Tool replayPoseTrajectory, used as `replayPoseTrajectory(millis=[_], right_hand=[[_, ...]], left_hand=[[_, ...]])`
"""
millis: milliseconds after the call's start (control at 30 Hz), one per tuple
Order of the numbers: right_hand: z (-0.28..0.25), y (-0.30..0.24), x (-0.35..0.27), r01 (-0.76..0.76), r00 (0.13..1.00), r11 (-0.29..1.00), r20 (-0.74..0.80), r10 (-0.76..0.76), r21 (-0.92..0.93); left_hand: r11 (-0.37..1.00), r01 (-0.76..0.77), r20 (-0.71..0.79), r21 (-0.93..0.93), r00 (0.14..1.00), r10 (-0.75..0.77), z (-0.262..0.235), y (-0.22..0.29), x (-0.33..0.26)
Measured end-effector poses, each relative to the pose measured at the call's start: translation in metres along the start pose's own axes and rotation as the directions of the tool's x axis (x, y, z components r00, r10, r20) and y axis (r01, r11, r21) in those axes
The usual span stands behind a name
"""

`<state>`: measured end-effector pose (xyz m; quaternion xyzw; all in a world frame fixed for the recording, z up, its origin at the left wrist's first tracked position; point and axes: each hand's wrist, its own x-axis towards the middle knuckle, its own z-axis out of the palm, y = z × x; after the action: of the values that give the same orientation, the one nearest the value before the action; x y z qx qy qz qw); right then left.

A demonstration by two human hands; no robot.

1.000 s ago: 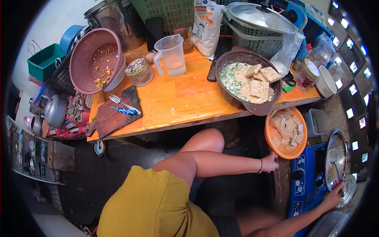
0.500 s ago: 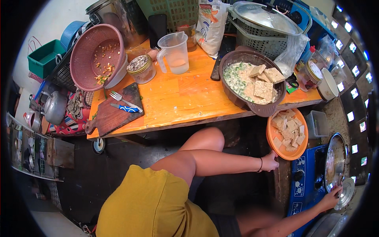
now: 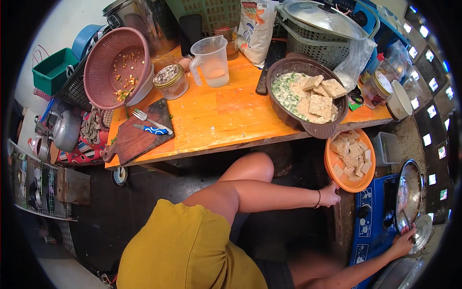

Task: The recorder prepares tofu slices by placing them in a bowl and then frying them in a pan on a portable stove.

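On the right, my right hand [image 3: 405, 241] is closed round the handle of a long-handled cooking utensil [image 3: 406, 219]. It reaches into a wok [image 3: 412, 185] on the blue stove [image 3: 368, 231]; its head I cannot make out. A round pale ringed disc [image 3: 423, 233] lies beside that hand. My left hand [image 3: 329, 195], a dark band at its wrist, grips the lower left rim of an orange bowl [image 3: 332, 176] holding several pale flat pieces. Above, a brown pot [image 3: 284, 113] at the table edge contains pale batter with chopped greens and several tempeh-like slabs.
On the wooden table [image 3: 216, 120] are a cutting board [image 3: 137, 142] with a fork and knife, a lidded jar [image 3: 172, 83], a measuring jug [image 3: 211, 60] and a pink colander [image 3: 103, 79]. A clear plastic container [image 3: 386, 149] stands by the stove. A patterned block wall borders the right.
The utensil's handle has shifted slightly left in the wok, my right hand moving little. My left hand stays at the orange bowl. The whole view has shifted a little.
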<state>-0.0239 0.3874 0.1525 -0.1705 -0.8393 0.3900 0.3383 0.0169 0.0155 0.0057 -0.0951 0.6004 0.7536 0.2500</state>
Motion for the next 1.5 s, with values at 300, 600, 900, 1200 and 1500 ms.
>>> replayPoseTrajectory(millis=[300, 600, 900, 1200, 1500], right_hand=[[-0.010, -0.010, -0.003, 0.097, 0.994, 0.988, 0.034, -0.102, 0.124], [0.004, -0.055, -0.035, 0.043, 0.999, 0.966, 0.002, -0.044, 0.256], [0.004, -0.052, -0.038, 0.066, 0.996, 0.991, -0.064, -0.059, 0.114], [0.001, -0.031, -0.032, 0.063, 0.967, 0.997, -0.251, -0.048, 0.051], [-0.008, -0.058, -0.039, -0.029, 0.986, 0.996, -0.163, 0.042, 0.085]], left_hand=[[0.997, -0.014, 0.024, 0.073, 1.000, 0.012, 0.007, -0.008, 0.008], [0.999, 0.026, 0.005, 0.038, 1.000, -0.026, 0.001, 0.000, -0.005], [0.998, 0.067, 0.058, 0.019, 0.996, -0.068, 0.004, 0.009, -0.012], [0.996, 0.080, 0.044, 0.044, 0.996, -0.081, 0.008, 0.013, -0.014], [0.996, 0.084, 0.040, 0.028, 0.996, -0.085, 0.009, 0.010, -0.012]])
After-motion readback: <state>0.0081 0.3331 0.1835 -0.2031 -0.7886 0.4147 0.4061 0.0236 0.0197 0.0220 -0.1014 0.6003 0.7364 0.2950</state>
